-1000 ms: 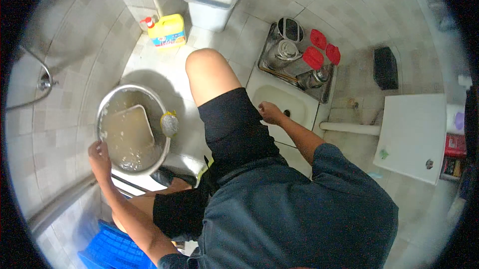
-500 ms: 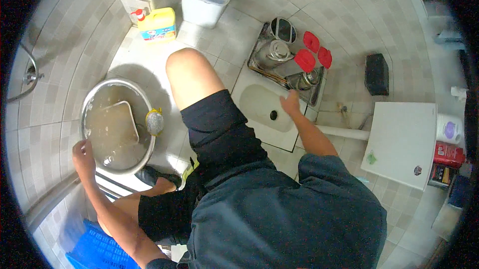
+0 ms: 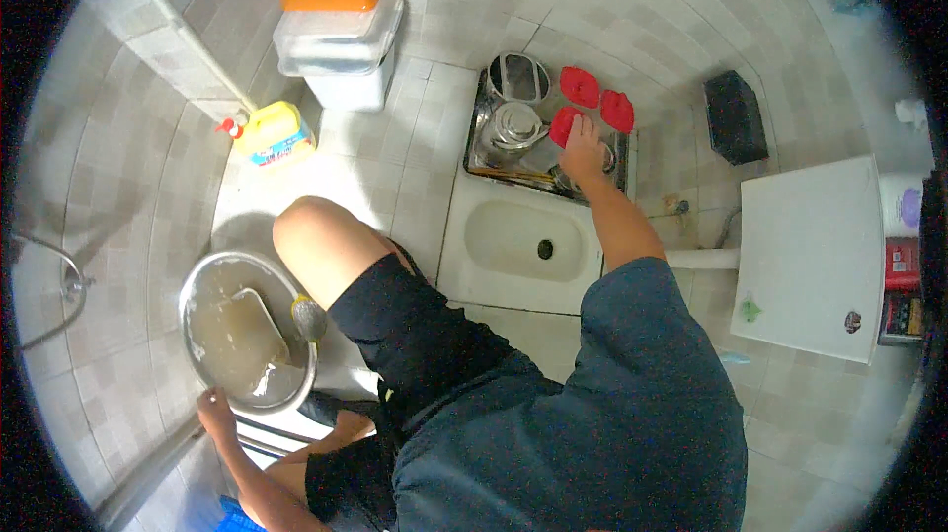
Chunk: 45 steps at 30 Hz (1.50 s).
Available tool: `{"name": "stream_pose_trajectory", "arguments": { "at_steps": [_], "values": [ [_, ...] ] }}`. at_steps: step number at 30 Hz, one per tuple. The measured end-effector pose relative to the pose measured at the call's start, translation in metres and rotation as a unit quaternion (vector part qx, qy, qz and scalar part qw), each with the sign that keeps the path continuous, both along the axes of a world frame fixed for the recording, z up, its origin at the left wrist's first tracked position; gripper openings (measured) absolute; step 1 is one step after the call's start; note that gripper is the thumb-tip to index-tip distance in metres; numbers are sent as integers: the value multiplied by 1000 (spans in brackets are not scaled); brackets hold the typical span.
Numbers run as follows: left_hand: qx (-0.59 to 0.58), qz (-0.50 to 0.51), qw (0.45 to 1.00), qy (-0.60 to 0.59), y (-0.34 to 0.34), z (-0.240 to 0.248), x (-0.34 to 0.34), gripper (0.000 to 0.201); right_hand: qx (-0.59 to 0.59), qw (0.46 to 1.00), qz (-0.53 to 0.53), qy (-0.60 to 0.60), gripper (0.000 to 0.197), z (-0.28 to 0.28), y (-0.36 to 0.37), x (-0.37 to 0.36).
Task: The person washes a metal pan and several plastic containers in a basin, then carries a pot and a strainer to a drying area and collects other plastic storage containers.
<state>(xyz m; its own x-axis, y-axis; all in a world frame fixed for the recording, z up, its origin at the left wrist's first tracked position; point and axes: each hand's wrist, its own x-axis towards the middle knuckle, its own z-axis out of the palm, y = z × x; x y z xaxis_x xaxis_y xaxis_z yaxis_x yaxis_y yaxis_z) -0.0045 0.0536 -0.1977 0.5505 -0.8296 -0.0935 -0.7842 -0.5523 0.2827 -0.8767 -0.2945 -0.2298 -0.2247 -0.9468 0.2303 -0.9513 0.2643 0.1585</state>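
Note:
My right hand reaches over a dark-edged metal tray with fingers stretched out. Its fingertips meet the nearest of three red, rounded pieces; their kind is unclear. On the tray stand a steel pot with a lid and a shiny oval-topped container. Another metal vessel lies partly hidden under my hand. At lower left my left hand is closed at the rim of a round metal basin. Cloudy water fills the basin, with a rectangular tray partly sunk in it.
A scrubbing pad sits on the basin's right rim. The squat toilet with a dark drain hole adjoins the tray. A yellow jug and stacked boxes stand along the wall. To the right are a white panel and black box.
My right hand has moved from above the toilet's edge onto the nearest red piece. The view has turned and shifted, while my left hand stays at the basin's rim.

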Motion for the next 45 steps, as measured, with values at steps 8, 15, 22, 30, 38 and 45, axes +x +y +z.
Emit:
{"name": "stream_pose_trajectory", "arguments": {
  "at_steps": [8, 15, 22, 30, 38, 45],
  "values": [
    [33, 66, 996, 49, 13, -16, 27, 37, 1, 1000, 31, 2, 88, -7, -15, 8],
    [64, 17, 998, 16, -7, 3, -14, 40, -55, 995, 68, 56, 51, -13, -17, -8],
    [6, -1, 1000, 13, -6, 3, -14, 33, 39, 998, 38, 11, 85, -5, -23, -10],
    [41, 12, 999, 16, -6, 5, -17, 40, 19, 999, 8, 27, 92, 32, -20, 8],
    [68, 5, 998, 6, -21, 2, -29, 41, -79, 985, 97, -123, 87, 36, -65, 58],
    [110, 18, 994, -9, -7, 1, -21, 43, 30, 994, -23, -100, 79, 10, -93, 113]
  ]
}}
